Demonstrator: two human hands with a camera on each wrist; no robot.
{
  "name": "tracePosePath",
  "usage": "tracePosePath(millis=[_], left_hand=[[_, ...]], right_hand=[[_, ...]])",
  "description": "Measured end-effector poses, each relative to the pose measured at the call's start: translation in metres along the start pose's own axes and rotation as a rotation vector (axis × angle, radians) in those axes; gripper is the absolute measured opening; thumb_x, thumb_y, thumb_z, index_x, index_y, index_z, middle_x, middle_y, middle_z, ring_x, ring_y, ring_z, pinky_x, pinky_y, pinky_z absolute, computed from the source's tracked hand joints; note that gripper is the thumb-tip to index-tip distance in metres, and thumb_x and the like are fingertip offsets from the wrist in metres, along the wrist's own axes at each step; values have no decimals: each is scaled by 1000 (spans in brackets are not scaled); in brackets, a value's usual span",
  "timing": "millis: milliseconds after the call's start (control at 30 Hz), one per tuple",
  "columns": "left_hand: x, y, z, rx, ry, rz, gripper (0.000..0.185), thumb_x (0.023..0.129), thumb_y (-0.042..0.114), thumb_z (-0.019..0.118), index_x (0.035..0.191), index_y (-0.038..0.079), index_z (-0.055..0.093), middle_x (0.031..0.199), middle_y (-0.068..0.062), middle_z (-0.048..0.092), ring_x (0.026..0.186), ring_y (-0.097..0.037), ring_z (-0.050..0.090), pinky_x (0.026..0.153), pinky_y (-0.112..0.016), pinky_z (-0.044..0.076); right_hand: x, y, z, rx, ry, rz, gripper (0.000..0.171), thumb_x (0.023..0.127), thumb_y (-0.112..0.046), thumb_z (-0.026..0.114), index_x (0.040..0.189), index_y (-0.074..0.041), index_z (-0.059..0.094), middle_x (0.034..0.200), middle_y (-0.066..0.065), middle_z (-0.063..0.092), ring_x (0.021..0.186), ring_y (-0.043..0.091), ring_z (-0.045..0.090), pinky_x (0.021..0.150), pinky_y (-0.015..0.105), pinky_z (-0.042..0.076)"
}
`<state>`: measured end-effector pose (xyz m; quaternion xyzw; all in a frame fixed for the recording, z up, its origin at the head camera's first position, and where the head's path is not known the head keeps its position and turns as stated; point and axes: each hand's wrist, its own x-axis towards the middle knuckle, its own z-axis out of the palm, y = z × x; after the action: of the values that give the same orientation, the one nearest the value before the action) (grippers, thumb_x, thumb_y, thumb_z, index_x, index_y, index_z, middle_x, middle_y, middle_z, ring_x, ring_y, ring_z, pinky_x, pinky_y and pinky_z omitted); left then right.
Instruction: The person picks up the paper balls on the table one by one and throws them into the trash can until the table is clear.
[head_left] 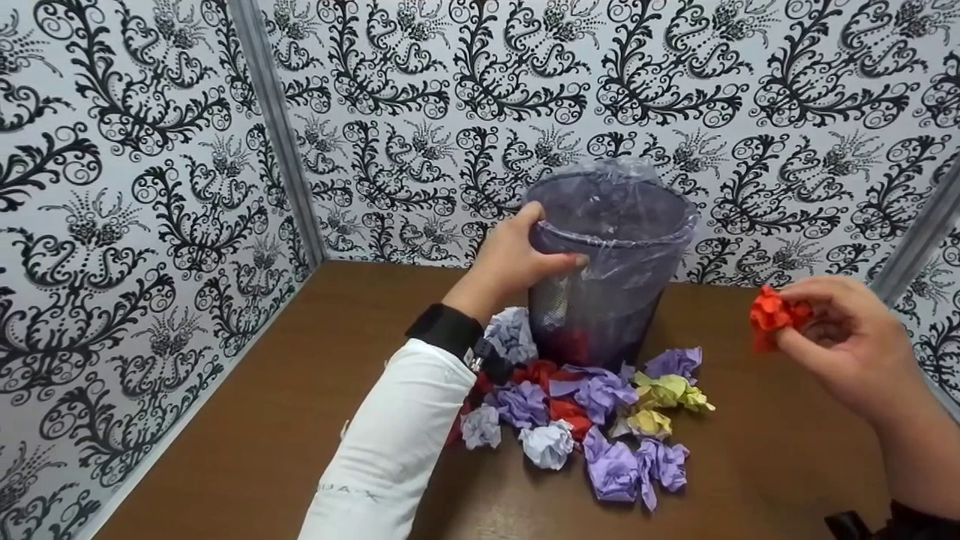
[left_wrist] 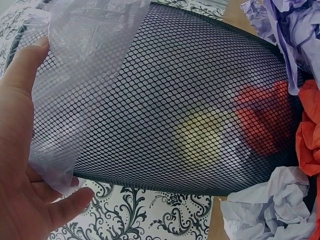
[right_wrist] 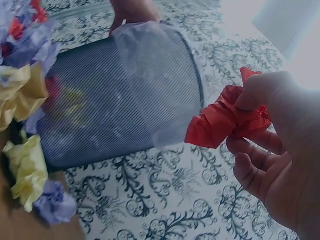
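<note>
- Right hand [head_left: 847,349] is raised above the desk's [head_left: 300,420] right edge; its fingers [right_wrist: 252,170] pinch a crumpled red paper ball [head_left: 772,315].
- Left hand [head_left: 517,259] grips the rim of the mesh bin [head_left: 607,300], thumb and fingers curled round the clear liner [left_wrist: 85,65].
- Bin stands near the desk's back edge.
- Crumpled purple, yellow, red and white papers [head_left: 600,420] lie heaped just in front of it.
- Red and yellowish shapes inside the bin are probably more paper.
</note>
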<state>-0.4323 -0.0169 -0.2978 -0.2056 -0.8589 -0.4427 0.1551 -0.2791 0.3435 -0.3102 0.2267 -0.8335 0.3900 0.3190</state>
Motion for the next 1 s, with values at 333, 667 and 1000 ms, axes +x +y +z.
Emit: tracePosePath(millis=[333, 667, 1000], left_hand=[[0, -3, 0, 54, 34, 26, 71, 52, 73, 80, 100, 30, 50, 87, 6, 64, 81, -12, 62, 71, -29, 52], [-1, -2, -1, -5, 11, 9, 72, 52, 71, 81, 103, 30, 51, 90, 7, 65, 81, -11, 64, 68, -29, 55], [-2, -1, 1, -19, 13, 21, 70, 53, 65, 84, 106, 33, 53, 92, 9, 65, 82, -10, 64, 66, -29, 55]], right_hand=[[59, -39, -1, -66, 82, -53, 29, 76, 8, 73, 102, -2, 68, 102, 3, 54, 81, 13, 51, 57, 10, 45], [126, -74, -1, -188, 2, 41, 25, 87, -11, 67, 111, -7, 66, 105, 0, 48, 83, 11, 56, 55, 12, 48], [184, -100, 10, -248, -149, 131, 41, 88, -26, 70, 125, -13, 60, 113, 3, 52, 92, 16, 58, 59, 21, 54]])
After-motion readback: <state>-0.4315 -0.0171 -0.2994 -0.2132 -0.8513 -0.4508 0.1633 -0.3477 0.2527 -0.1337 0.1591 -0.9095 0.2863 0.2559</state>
